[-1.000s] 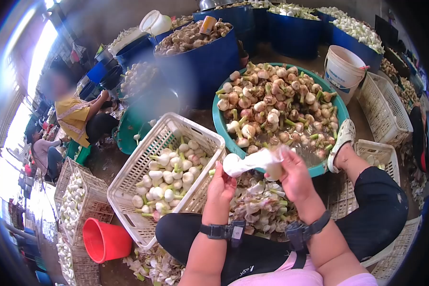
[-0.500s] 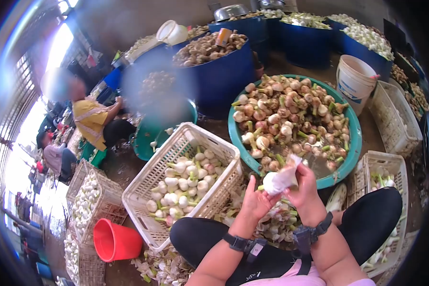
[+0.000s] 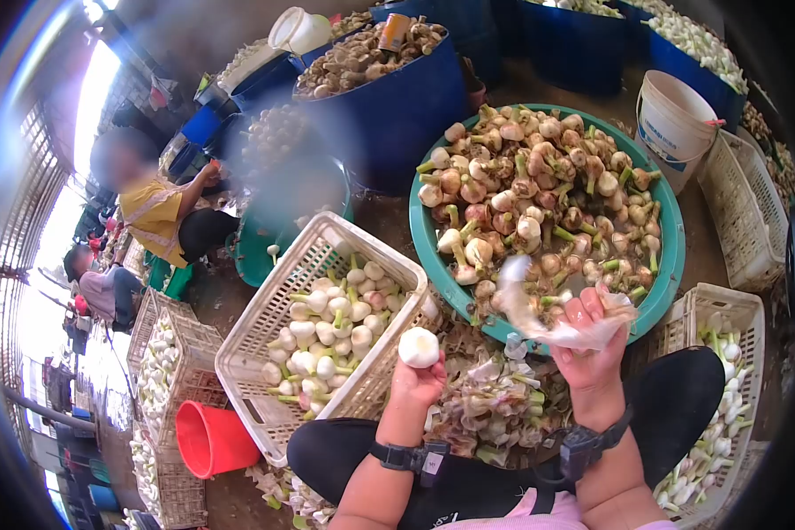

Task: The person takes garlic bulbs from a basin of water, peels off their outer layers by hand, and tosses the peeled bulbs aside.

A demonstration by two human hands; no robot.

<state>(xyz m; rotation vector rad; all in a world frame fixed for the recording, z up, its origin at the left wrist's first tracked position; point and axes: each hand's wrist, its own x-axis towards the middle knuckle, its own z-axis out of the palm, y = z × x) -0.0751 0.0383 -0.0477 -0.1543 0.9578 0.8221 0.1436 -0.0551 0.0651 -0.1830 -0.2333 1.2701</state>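
Note:
A clean white garlic bulb (image 3: 418, 348) sits in the closed fingers of my left hand (image 3: 415, 385), beside the white crate. My right hand (image 3: 585, 362) grips a strip of papery garlic skin (image 3: 597, 332), partly smeared by motion, over the near rim of the green tub (image 3: 418, 238). That tub is heaped with unpeeled garlic bulbs (image 3: 539, 190) on stems. To the left, the tilted white crate (image 3: 344, 231) contains whitish peeled bulbs (image 3: 327, 336). Between my legs lies a pile of loose garlic skins (image 3: 495, 397).
A red bucket (image 3: 212, 439) and crates of garlic (image 3: 163, 371) stand left. At right are a white bucket (image 3: 671, 124) and more crates (image 3: 742, 212). Blue vats (image 3: 406, 124) of garlic line the back. A person in yellow (image 3: 155, 216) sits at another green basin (image 3: 256, 256).
My hands have moved apart. The garlic bulb is now in my left hand, while the right has pulled the skin away to the right. The view has shifted slightly.

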